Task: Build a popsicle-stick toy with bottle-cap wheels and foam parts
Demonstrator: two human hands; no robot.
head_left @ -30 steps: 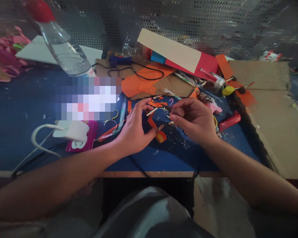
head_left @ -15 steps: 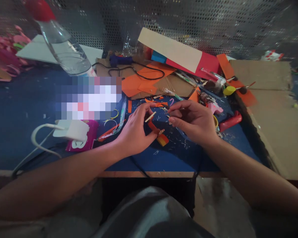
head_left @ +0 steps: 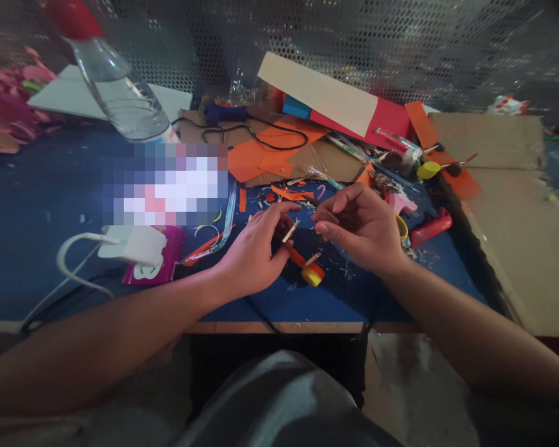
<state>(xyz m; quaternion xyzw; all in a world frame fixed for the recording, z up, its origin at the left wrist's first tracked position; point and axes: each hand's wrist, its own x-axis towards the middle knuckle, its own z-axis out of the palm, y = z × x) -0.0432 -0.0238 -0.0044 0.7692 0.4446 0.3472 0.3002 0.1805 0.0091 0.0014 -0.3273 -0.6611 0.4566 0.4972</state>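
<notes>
My left hand [head_left: 261,251] is closed over a small craft piece of orange strip [head_left: 298,256] with a rounded yellow end [head_left: 312,277]. A short pale wooden stick [head_left: 290,231] sticks out between its fingers and thumb, and another stick bit [head_left: 313,259] lies against the orange part. How these are joined is hidden by the fingers. Facing it, a short gap away, my right hand [head_left: 361,226] has its fingers curved and apart from the thumb, with nothing visible between them. Orange paper scraps [head_left: 291,192] and shavings lie on the blue tabletop [head_left: 270,304] beyond both hands.
A water bottle [head_left: 125,93] leans at the back left, behind a blurred-out patch. The white charger [head_left: 135,245] sits in a magenta power socket [head_left: 171,254]. A red-handled tool [head_left: 431,228] and cardboard [head_left: 507,217] lie to the right; folded card [head_left: 321,93] stands behind.
My right hand's fingers have parted from a near pinch. In my left hand the stick and the orange-and-yellow piece have tilted, the yellow end shifting down and slightly right.
</notes>
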